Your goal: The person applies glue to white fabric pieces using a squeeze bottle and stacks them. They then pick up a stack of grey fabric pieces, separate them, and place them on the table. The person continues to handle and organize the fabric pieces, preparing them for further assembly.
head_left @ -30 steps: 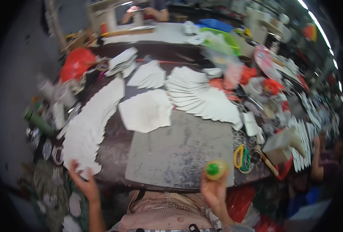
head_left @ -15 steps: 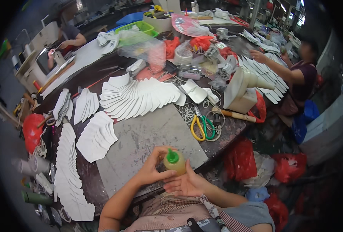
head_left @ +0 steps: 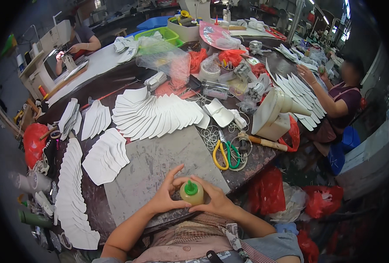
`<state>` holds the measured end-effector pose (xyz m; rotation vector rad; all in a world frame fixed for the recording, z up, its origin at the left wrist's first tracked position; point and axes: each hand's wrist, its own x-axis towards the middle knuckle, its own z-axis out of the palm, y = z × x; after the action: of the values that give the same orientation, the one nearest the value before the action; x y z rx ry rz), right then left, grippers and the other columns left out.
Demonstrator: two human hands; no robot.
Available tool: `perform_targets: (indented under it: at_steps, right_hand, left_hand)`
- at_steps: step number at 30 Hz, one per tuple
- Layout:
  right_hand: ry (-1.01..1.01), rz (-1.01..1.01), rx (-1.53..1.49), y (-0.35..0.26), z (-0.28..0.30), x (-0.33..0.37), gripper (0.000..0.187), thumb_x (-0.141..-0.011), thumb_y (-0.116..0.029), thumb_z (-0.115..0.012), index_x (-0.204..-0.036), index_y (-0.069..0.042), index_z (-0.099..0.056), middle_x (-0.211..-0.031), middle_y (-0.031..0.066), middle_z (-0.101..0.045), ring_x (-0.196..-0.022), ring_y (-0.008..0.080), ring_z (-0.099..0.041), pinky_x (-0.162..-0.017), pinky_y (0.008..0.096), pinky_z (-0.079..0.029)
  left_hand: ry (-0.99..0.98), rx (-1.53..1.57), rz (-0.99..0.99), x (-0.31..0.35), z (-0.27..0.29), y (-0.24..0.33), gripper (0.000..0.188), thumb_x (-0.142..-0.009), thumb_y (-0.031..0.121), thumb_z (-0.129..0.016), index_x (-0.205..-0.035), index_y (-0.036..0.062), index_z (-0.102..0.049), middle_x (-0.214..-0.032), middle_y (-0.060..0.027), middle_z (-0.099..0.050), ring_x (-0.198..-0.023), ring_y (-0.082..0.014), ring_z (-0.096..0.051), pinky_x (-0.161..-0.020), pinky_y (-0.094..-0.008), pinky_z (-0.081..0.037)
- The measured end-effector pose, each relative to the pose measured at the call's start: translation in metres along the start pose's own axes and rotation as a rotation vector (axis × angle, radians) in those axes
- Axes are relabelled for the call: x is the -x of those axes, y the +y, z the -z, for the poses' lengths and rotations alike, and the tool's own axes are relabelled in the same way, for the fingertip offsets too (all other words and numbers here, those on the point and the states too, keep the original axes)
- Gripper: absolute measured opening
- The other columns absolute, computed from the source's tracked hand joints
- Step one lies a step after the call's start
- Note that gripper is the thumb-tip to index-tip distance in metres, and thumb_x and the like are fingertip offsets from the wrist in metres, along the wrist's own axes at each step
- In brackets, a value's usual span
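Note:
A small round squeeze bottle (head_left: 192, 198) with a green nozzle cap and a yellowish body stands upright between my hands, close to my body. My right hand (head_left: 215, 198) curves round its right side, thumb in front and fingers behind. My left hand (head_left: 164, 195) cups the left side; its thumb reaches the lower front of the bottle, while its index finger points up and away. Where the other left fingertips meet the bottle is partly hidden. Under and beyond the hands lies a stained grey board (head_left: 159, 155) on the dark table.
Fanned white cut pieces (head_left: 155, 111) lie beyond the board, with more stacks (head_left: 74, 197) at left. Yellow-and-green-handled scissors (head_left: 224, 153), tangled cord and a wooden-handled tool (head_left: 266, 143) are at right. A cream container (head_left: 271, 116) stands behind them. Co-workers sit far left and right.
My right hand has gone from an open palm below the bottle to curving round its side. My left index finger has lifted off. The bottle has shifted slightly left.

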<state>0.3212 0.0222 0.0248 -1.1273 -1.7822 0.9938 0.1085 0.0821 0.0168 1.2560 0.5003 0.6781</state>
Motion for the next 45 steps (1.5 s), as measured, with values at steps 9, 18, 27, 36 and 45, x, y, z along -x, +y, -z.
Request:
perform_targets:
  at_steps: [9,18,27,36,45]
  right_hand:
    - [0.737,-0.028,-0.127,0.041,0.037,0.028,0.062,-0.073,-0.003,-0.085,-0.126,-0.003,-0.052,-0.115,0.0068,-0.059,-0.105,0.0221,-0.060,-0.094,0.0377,-0.050]
    - [0.994,-0.004,1.017,0.177,0.154,0.047,0.090,-0.070,-0.022,-0.090,-0.136,0.013,-0.040,-0.117,0.0341,-0.061,-0.104,0.0457,-0.062,-0.090,0.0513,-0.051]
    - [0.796,0.301,0.814,0.103,0.049,0.003,0.075,-0.081,-0.027,-0.078,-0.137,0.007,-0.042,-0.127,0.0298,-0.055,-0.114,0.0422,-0.057,-0.097,0.0495,-0.047]
    - [0.546,0.297,0.643,0.069,0.011,-0.029,0.061,-0.092,-0.033,-0.065,-0.138,0.001,-0.044,-0.138,0.0255,-0.048,-0.123,0.0388,-0.051,-0.103,0.0478,-0.042]
    - [0.330,0.457,0.150,-0.040,-0.053,-0.024,0.045,-0.098,-0.038,-0.059,-0.126,-0.003,-0.054,-0.138,0.0218,-0.048,-0.124,0.0359,-0.049,-0.105,0.0464,-0.040]
  left_hand:
    - [0.014,-0.355,-0.128,0.008,0.012,-0.011,0.107,-0.079,0.026,-0.083,-0.157,0.0080,-0.011,-0.150,-0.0181,-0.033,-0.133,-0.0300,-0.043,-0.107,-0.0430,-0.040]
    - [0.602,-0.701,-0.521,0.138,-0.042,-0.018,0.058,-0.095,0.012,-0.063,-0.146,0.0010,-0.038,-0.140,-0.0192,-0.044,-0.114,-0.0320,-0.055,-0.098,-0.0375,-0.046]
    - [2.294,-0.792,0.052,0.454,-0.072,-0.068,0.072,-0.079,0.001,-0.071,-0.142,0.0009,-0.036,-0.136,-0.0187,-0.049,-0.111,-0.0282,-0.057,-0.087,-0.0364,-0.051]
    - [2.385,-0.651,1.490,0.722,-0.002,-0.100,0.099,-0.067,0.024,-0.087,-0.150,0.0251,-0.032,-0.155,-0.0241,-0.026,-0.138,-0.0540,-0.026,-0.111,-0.0529,-0.035]
    - [2.700,-0.595,-0.215,0.705,-0.078,-0.074,0.051,-0.081,0.018,-0.077,-0.123,0.0089,-0.050,-0.124,-0.0144,-0.061,-0.105,-0.0257,-0.064,-0.083,-0.0379,-0.056]
